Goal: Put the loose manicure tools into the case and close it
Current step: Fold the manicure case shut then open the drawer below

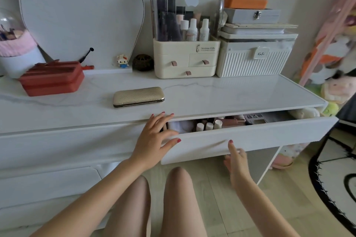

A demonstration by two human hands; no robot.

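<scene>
A gold textured manicure case (138,96) lies shut on the white marble-look dressing table (221,92), left of centre. No loose manicure tools show in view. Below the tabletop a white drawer (250,136) stands partly pulled out, with small bottles and tubes inside. My left hand (154,136) rests spread over the drawer's left corner, fingers reaching the table edge, holding nothing. My right hand (236,158) is under the drawer front's lower edge, thumb on the front face, fingers curled beneath it.
A red box (52,79) sits at the left, a clear-lidded cosmetics organiser (185,31) and a white ribbed storage box (254,57) with stacked cases at the back. A mirror (77,11) leans behind. My knees are below the drawer.
</scene>
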